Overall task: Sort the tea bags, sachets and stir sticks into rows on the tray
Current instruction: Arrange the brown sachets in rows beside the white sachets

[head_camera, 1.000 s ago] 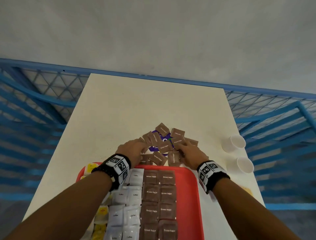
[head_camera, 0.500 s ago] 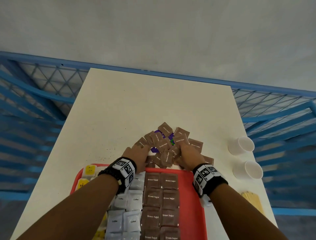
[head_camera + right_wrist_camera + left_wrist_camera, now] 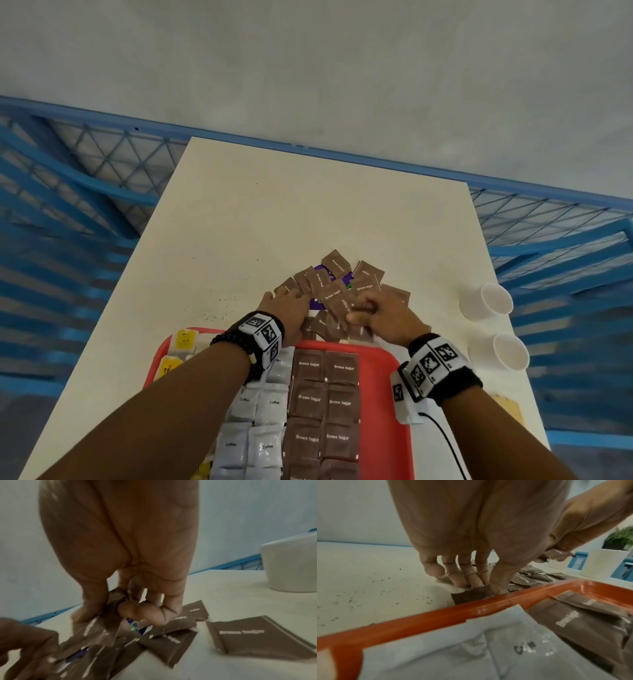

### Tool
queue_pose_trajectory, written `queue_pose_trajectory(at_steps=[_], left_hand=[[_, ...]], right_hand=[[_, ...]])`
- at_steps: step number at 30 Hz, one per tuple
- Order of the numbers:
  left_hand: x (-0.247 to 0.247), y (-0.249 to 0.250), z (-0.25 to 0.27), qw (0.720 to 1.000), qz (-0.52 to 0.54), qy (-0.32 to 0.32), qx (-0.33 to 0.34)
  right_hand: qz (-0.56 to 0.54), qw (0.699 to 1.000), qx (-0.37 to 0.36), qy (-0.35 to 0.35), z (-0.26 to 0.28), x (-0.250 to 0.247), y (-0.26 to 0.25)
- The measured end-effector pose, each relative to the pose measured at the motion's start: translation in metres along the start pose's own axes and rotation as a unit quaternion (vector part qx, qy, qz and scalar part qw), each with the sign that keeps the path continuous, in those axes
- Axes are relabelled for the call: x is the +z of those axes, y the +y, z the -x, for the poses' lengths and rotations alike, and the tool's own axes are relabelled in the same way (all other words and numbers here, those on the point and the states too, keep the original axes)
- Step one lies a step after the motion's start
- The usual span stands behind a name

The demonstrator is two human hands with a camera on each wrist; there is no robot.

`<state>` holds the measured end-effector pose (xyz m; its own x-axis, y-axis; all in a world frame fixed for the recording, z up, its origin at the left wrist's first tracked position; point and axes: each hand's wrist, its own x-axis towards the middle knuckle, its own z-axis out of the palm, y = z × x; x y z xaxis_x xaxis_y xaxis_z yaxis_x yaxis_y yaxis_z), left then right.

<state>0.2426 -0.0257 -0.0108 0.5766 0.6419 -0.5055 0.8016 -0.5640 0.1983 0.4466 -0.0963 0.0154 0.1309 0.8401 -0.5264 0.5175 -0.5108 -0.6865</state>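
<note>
**Gathering the loose brown sugar sachets**

Both hands work the pile of brown sugar sachets [image 3: 337, 291] lying on the surface [image 3: 274, 212] just beyond the far rim of the red tray [image 3: 399, 383]. The right hand [image 3: 383, 317] pinches a crumpled sachet between thumb and curled fingers. The left hand [image 3: 286, 308] rests its straight fingers on sachets by the rim, gripping nothing. On the tray, brown sugar rows [image 3: 325, 401] sit beside white coffee sachets [image 3: 255, 421]. Judging by this, the next move calls for lifting the pinched sachet clear of its neighbours and laying it flat in the brown row.
</note>
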Motion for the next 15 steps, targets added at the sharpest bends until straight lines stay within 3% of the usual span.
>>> queue_pose_trajectory(at_steps=[5,9,15], left_hand=[[-0.002,0.001,-0.002,1.0,0.002,0.007,0.003],[-0.001,-0.001,-0.003,1.0,0.021,0.017,0.01],[0.0,0.0,-0.007,0.999,0.026,0.02,-0.008]], right_hand=[[0.172,0.982,-0.074,0.014,-0.014,0.034,-0.005],[0.192,0.979,-0.057,0.03,-0.017,0.045,-0.005],[0.219,0.969,-0.108,0.021,-0.017,0.046,-0.009]])
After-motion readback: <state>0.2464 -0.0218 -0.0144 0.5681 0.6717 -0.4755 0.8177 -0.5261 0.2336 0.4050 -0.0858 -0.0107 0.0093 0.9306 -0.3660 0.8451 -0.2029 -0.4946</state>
